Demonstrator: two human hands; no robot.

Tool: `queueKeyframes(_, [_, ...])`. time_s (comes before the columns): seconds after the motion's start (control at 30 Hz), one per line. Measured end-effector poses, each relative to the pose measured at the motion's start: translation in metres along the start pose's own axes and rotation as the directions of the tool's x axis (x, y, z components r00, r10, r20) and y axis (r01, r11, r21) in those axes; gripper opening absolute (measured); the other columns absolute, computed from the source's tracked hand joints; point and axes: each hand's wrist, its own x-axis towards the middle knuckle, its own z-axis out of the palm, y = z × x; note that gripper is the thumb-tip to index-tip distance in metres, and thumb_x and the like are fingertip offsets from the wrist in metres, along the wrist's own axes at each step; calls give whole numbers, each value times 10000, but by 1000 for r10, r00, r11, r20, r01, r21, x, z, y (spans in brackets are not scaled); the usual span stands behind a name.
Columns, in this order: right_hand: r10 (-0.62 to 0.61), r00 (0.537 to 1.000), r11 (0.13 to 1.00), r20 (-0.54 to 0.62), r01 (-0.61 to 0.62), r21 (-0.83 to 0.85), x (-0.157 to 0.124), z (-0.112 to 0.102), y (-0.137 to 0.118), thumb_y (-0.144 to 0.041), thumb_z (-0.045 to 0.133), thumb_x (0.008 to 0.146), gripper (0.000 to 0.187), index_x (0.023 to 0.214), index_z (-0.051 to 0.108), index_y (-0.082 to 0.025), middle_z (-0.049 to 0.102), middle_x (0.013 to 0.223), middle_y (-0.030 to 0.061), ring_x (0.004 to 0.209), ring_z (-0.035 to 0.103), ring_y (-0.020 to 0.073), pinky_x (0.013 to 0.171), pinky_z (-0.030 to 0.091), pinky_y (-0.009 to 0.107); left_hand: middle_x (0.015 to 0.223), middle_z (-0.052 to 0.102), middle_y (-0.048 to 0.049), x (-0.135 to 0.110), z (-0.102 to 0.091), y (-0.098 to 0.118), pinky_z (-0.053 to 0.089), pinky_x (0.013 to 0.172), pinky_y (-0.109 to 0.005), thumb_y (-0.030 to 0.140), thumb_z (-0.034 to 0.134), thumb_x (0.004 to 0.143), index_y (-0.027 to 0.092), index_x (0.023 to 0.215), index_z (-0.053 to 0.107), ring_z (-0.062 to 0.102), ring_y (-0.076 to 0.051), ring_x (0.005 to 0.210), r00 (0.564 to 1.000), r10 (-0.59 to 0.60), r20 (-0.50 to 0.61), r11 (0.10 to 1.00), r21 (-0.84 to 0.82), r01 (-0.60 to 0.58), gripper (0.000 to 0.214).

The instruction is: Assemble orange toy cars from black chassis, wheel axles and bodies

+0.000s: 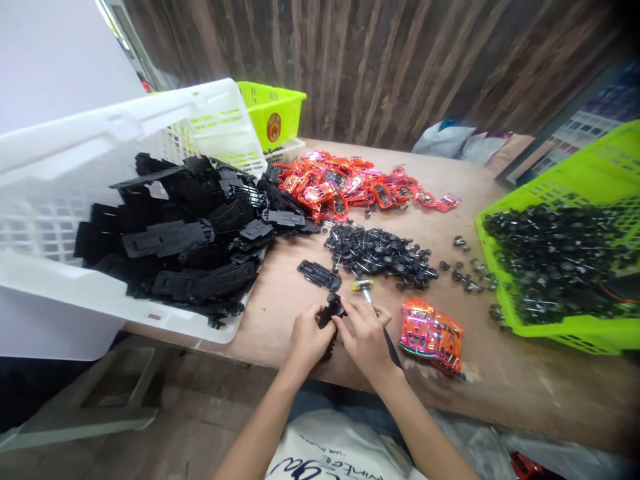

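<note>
Black plastic makes up the toy-car chassis (331,311) between the person's two hands, held just over the near edge of the worktop (285,293). The left hand (311,340) is closed around its side, while the right hand (365,337) pinches its far end with thumb and fingers, so the hands nearly meet; the fingers hide much of the part. A small hammer (363,285) with a yellow-green and metal head points away from the person, its shaft running back by the right hand; whether those fingers also grip it, I cannot tell. Just beyond the hands lies a loose chassis (315,274), flat on the worktop, and to its right spreads a heap of black wheels on metal axles (383,255). Behind that heap is a pile of shiny red-orange car shells (345,183), and a smaller cluster of shells (433,337) sits to the right of the right hand. On the left, a tilted white plastic crate (210,327) spills more black chassis parts (170,237) toward the worktop. On the right, a lime-green basket (565,330) holds many more wheel sets (560,260); another lime-green basket (287,107) stands at the back, near a brown striped wall (350,73).
</note>
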Motion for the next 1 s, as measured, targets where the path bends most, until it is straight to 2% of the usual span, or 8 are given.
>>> queueKeyframes(0.13, [45, 999, 997, -1, -45, -57, -2, 1, -2, -130, 507, 872, 266, 1123, 596, -151, 687, 1009, 95, 963, 597, 223, 914, 244, 416, 618, 593, 14, -4, 7, 7, 345, 540, -222, 229, 571, 752, 193, 702, 574, 535, -135, 568, 999, 51, -15, 995, 84, -50, 61])
queueKeyframes(0.27, [43, 999, 995, 29, -40, -89, -3, 3, 0, -95, 493, 849, 322, 1161, 567, -123, 670, 1061, 123, 994, 575, 232, 905, 231, 414, 660, 619, 0, -4, 12, 6, 387, 574, -228, 241, 564, 771, 187, 759, 590, 570, -148, 608, 1000, 7, -13, 999, 33, -7, 61])
queueKeyframes(0.37, [39, 999, 997, 30, -36, -69, -5, 4, 4, -74, 487, 834, 334, 1154, 570, -125, 675, 1058, 112, 982, 576, 217, 916, 223, 408, 673, 627, -4, -2, 14, 4, 402, 591, -233, 243, 579, 761, 178, 767, 597, 580, -153, 627, 1000, -16, -11, 999, 32, 16, 67])
queueKeyframes(0.6, [146, 989, 989, 18, -147, 34, 3, 1, 2, -53, 530, 824, 281, 1077, 608, -148, 690, 979, 71, 964, 585, 206, 910, 243, 395, 620, 574, 22, 1, 13, 14, 351, 546, -216, 228, 567, 767, 168, 732, 578, 515, -123, 565, 999, 53, 1, 997, 65, -53, 71])
queueKeyframes(0.7, [214, 975, 968, 62, -221, 123, 8, -3, 4, -61, 538, 817, 270, 1054, 612, -166, 673, 988, 74, 982, 578, 219, 920, 274, 409, 637, 564, 21, 4, 7, 17, 360, 569, -214, 248, 584, 764, 159, 728, 569, 519, -125, 600, 997, 54, 46, 999, 3, -54, 97])
queueKeyframes(0.8, [282, 948, 900, 148, -315, 302, 13, -9, 14, -69, 548, 775, 404, 1163, 554, -183, 608, 1145, 97, 1036, 564, 220, 921, 364, 387, 631, 537, 24, 8, 0, 17, 358, 571, -211, 283, 630, 744, 153, 701, 548, 506, -127, 621, 990, 50, 134, 996, -85, -39, 159])
queueKeyframes(0.9, [251, 912, 807, 325, -383, 450, 17, -17, 23, -74, 569, 726, 484, 1191, 535, -200, 611, 1143, 73, 1039, 570, 209, 909, 435, 353, 643, 530, 23, 9, -5, 18, 361, 571, -207, 303, 671, 724, 143, 705, 556, 499, -125, 635, 965, 45, 257, 986, -165, -2, 197])
queueKeyframes(1.0, [199, 904, 791, 379, -377, 481, 19, -24, 24, -68, 583, 699, 403, 1081, 588, -198, 627, 1060, 53, 1020, 568, 203, 916, 446, 349, 634, 523, 27, 7, -7, 21, 364, 559, -202, 318, 706, 702, 140, 699, 561, 489, -115, 618, 951, 25, 308, 973, -227, 48, 229])
